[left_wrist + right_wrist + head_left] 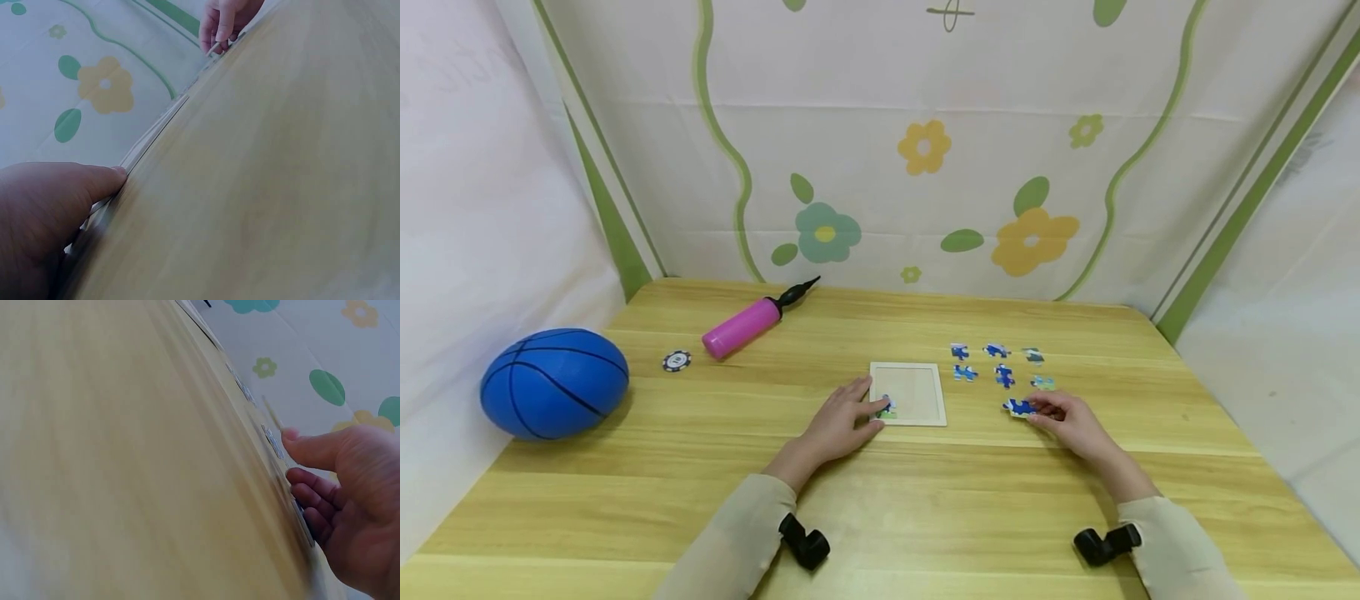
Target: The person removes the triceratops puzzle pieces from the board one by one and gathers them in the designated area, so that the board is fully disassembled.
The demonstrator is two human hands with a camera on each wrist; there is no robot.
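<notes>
A shallow square puzzle tray (942, 400) with a pale rim lies flat on the wooden table. My left hand (837, 421) rests at its left side, fingers spread and fairly straight, some reaching over the rim. Beside those fingertips, one jigsaw piece (889, 410) sits in the tray's lower left corner. To the right, my right hand (1071, 423) pinches a dark blue puzzle piece (1018, 407) between thumb and fingers, just over the table. In the right wrist view this piece (272, 414) shows edge-on at the thumb tip. Several loose puzzle pieces (1004, 376) lie beyond that hand in two rows.
A blue ball (553, 383) with black lines sits at the far left. Near it are a poker chip (677, 361) and a pink hand pump (742, 328) with a black nozzle. A flowered cloth (865, 150) hangs behind the table (925, 508).
</notes>
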